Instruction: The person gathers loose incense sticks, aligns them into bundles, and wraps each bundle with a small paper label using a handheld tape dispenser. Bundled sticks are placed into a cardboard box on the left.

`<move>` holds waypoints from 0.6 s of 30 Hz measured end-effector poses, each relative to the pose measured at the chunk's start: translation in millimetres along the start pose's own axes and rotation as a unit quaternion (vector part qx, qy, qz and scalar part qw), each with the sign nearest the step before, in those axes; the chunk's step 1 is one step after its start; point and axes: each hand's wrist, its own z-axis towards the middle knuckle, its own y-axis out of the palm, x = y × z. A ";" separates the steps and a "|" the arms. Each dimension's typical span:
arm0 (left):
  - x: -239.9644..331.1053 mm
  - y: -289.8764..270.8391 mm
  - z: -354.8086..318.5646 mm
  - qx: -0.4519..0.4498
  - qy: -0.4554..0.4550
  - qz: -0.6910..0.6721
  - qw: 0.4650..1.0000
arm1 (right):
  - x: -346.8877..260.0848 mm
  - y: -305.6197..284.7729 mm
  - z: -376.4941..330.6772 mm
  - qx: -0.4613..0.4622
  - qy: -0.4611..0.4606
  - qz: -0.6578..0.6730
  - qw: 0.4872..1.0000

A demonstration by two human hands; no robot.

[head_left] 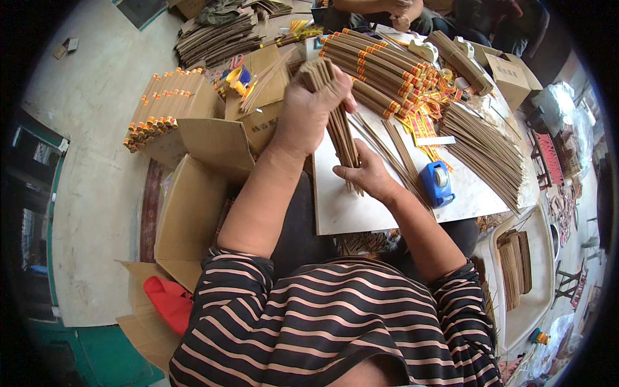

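Note:
A thick bundle of brown incense sticks [342, 134] stands tilted over the near left part of the white table [361, 216]. Wrapped round its upper part is my left hand [313, 106]. Lower down, my right hand [369, 171] grips the same bundle, thumb across the front. Just right of that hand lie a few loose incense sticks [401, 151] and a blue tape dispenser [437, 184]. Beyond them are red and yellow paper bands [422, 129] with a white strip on top. A wide fan of unbanded sticks [487, 151] covers the table's right side.
Banded bundles [374, 64] are piled at the table's far side, and more [161, 103] sit on a carton at left. An open cardboard box [184, 216] stands by my left arm. At right is a white tub [525, 284] holding sticks. Another person's hands [401, 16] show at the top.

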 end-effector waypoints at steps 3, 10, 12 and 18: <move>11.9 -13.7 10.3 -0.011 0.011 -0.042 0.999 | -15.6 -3.9 -12.0 -0.044 0.042 0.041 0.997; 19.7 -61.9 13.1 0.042 -0.059 -0.213 0.974 | -22.3 -13.9 -56.2 -0.156 0.137 0.099 0.973; 11.4 -78.7 11.4 0.062 -0.077 -0.230 0.968 | -25.7 -17.3 -73.5 -0.166 0.194 0.132 0.958; 19.6 -117.0 11.3 0.101 -0.049 -0.251 0.961 | 9.8 -37.8 -109.1 -0.118 0.202 -0.004 0.972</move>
